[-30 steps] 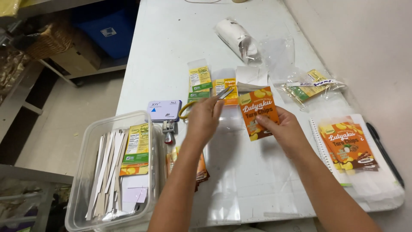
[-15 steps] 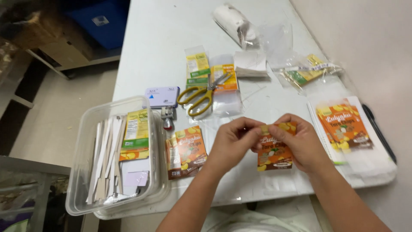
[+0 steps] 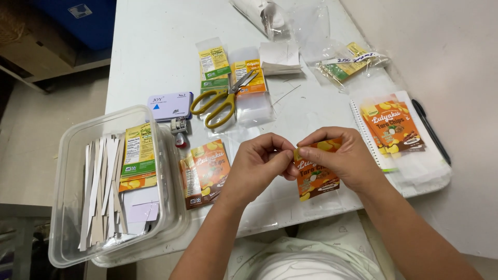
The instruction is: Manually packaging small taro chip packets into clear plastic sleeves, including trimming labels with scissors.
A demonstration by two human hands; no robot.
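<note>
Both hands, left hand [image 3: 259, 163] and right hand [image 3: 340, 155], pinch the orange label [image 3: 315, 179] at its top edge over the table's [image 3: 155, 46] near side, so tugging unevenly could probably crease or tear it.

Both hands meet over the near edge of the white bench [image 3: 155, 46]. The left hand [image 3: 259, 163] and right hand [image 3: 340, 158] pinch the top of an orange snack label [image 3: 315, 179] between fingertips. A second orange label [image 3: 205, 173] lies just left. Yellow-handled scissors [image 3: 223, 98] lie farther off, and a clear plastic tub [image 3: 67, 171] of paper strips stands at the left.
</note>
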